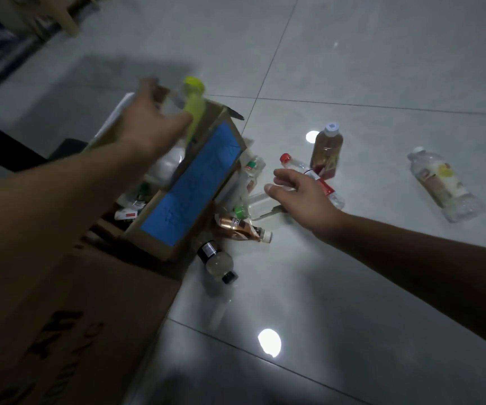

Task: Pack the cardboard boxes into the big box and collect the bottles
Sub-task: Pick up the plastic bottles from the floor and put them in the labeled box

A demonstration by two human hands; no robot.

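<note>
An open cardboard box with a blue label (190, 185) stands on the tiled floor, with several bottles inside. My left hand (151, 124) hovers blurred above the box beside a yellow-capped bottle (193, 109); whether it still grips the bottle I cannot tell. My right hand (300, 194) reaches with fingers spread over a red-capped clear bottle (297, 165) among several bottles lying beside the box. A brown bottle (241, 228) and a black-capped bottle (217, 261) lie near the box corner.
A brown upright bottle with a white cap (326, 150) stands to the right. A clear bottle (443, 182) lies further right. A large flat cardboard piece (90, 317) lies in front at left. Furniture legs (69, 21) are at top left.
</note>
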